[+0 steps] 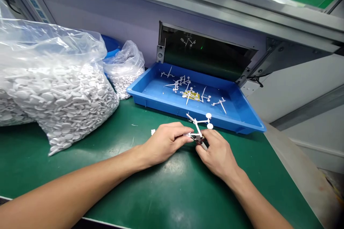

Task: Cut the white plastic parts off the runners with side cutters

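White plastic frame (198, 128) pinched by left hand (172, 137); small tool (204, 145), partly hidden, gripped in curled right hand (217, 150). Blue tray (166, 108) set just beyond; bulging bag (70, 103) kept at left.

The left hand (166, 140) and right hand (217, 151) are bare, as are both slim, tapering forearms (94, 182).

The white plastic frame (197, 127) is thin and branched, with 2 round discs (209, 116) at its upper right. It slants upward between the left hand (168, 137) and the right hand (216, 150). A pale-handled tool (204, 146), mostly hidden in the right hand, is at the frame's lower end.
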`<state>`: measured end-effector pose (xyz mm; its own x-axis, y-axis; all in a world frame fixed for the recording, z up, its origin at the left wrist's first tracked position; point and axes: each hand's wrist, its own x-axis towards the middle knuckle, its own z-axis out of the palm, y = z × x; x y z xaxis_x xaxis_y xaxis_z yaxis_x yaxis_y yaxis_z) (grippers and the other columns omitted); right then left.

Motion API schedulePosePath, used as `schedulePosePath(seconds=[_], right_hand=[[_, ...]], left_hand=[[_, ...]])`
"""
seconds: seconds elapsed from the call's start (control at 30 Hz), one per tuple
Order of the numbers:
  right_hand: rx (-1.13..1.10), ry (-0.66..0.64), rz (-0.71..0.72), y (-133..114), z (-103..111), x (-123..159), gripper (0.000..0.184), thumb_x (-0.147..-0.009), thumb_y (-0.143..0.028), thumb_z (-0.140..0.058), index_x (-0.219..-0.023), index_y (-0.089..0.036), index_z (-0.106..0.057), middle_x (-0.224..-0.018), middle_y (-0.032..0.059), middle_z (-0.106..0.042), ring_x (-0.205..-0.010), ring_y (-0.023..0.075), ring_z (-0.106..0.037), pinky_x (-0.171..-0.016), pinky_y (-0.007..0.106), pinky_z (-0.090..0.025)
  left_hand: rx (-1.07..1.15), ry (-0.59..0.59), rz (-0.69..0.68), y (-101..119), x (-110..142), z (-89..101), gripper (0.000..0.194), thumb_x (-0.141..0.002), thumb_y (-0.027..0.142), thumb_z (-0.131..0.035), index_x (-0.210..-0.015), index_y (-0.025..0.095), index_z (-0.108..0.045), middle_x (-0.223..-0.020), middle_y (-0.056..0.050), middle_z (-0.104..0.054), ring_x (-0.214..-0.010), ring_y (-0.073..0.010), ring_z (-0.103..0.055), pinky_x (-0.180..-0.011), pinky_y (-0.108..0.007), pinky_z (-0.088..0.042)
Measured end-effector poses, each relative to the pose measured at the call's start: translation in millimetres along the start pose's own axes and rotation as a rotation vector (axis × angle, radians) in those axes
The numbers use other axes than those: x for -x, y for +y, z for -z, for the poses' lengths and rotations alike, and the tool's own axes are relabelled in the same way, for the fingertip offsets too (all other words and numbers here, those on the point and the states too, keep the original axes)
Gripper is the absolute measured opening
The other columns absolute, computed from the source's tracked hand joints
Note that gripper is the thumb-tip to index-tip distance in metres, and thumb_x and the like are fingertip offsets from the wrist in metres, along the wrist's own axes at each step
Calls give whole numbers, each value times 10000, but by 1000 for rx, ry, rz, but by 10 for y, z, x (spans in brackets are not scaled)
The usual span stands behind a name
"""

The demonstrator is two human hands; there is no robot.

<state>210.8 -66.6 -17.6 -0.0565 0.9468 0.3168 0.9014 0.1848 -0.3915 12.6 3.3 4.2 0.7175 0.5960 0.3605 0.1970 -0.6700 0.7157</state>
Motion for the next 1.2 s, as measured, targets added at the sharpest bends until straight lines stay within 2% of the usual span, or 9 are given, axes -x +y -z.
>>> schedulePosePath(seconds=[0.27,0.4,0.63,0.73,0.9,1.2], right_hand=[[108,-28,24,-1,-14,2,37,-789,-175,-527,-800,-210,-525,-802,26,-592,-760,200,-507,-695,310,-364],[176,-76,43,19,-44,23,69,-800,-176,-517,-744,-209,-497,-763,25,-592,-708,189,-502,-647,301,-346],[86,-217,-8,63,-6,22,123,-826,-188,-508,-704,-208,-508,-702,-10,-592,-621,143,-520,-585,260,-314],[83,-171,-8,57,22,10,97,-812,-181,-513,-720,-208,-532,-721,-6,-603,-645,149,-526,-602,259,-319],[38,-51,1,4,27,-4,79,-795,-173,-524,-830,-215,-582,-793,11,-618,-761,184,-539,-686,276,-361],[30,-53,15,-17,33,-8,84,-800,-162,-519,-846,-216,-564,-810,7,-599,-777,180,-519,-710,280,-361]], left_hand=[[7,-10,-9,2,3,-10,254,-968,264,-486,-1110,190,-684,-939,-38,-676,-856,-146,-612,-785,-225,-462],[-26,-35,-52,-39,7,-21,258,-969,250,-478,-1124,188,-675,-972,-47,-686,-897,-157,-617,-824,-244,-465],[-17,-128,-56,-52,-36,37,257,-962,276,-500,-1127,200,-681,-947,-41,-674,-869,-149,-612,-804,-229,-455],[-24,-121,-36,-26,-47,45,258,-961,276,-498,-1121,206,-688,-931,-35,-672,-861,-151,-609,-794,-229,-451],[-1,-41,31,32,-31,25,245,-956,274,-502,-1074,218,-708,-856,-13,-662,-798,-140,-599,-736,-221,-447],[35,-36,85,73,-38,15,227,-947,281,-523,-1050,205,-710,-853,-2,-647,-792,-128,-591,-708,-202,-449]])
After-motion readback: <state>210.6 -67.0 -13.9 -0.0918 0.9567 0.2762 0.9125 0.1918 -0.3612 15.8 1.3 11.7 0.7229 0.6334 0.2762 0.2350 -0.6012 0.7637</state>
